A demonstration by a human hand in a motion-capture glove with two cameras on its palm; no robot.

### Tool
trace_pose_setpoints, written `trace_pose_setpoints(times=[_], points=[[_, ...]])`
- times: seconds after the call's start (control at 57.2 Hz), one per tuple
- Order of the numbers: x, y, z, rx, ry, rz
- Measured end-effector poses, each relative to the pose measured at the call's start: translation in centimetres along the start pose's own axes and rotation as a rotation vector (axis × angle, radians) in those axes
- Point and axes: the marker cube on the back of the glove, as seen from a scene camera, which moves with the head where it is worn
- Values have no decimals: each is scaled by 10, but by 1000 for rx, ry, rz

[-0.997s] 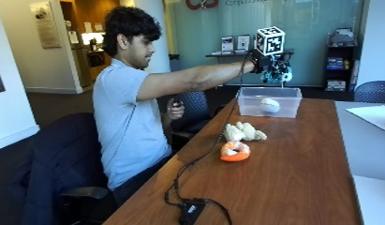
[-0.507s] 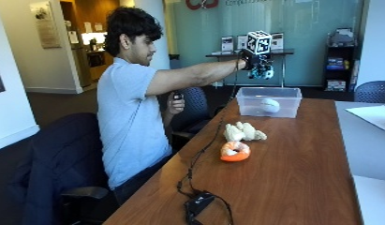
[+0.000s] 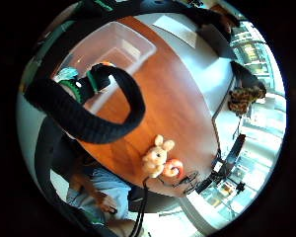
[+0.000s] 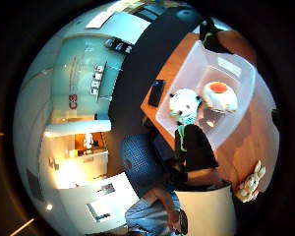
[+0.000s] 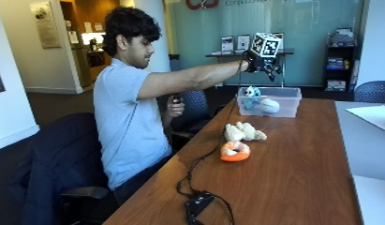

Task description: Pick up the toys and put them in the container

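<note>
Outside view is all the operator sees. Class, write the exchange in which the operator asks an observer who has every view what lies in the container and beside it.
Operator: What is the white toy in the container?
Observer: The thumb side palm view shows the round white toy in the container with an orange patch on top.
Operator: And the second toy?
Observer: The panda-faced toy is at the container's wall, with teal below its face.
Operator: Anything beside the container?
Observer: A dark phone lies on the table next to it.
</note>
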Motion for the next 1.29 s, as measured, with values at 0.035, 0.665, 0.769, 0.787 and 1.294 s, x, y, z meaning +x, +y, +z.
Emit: trace_pose_setpoints(times=[0.035,0.665,0.769,0.787,1.294], points=[[15,6,-1,-5,-3,22],[198,199,150,-426,152,99],[198,192,175,-384,113,65],[198,190,177,-366,92,55],[222,103,68,322,-243,127]])
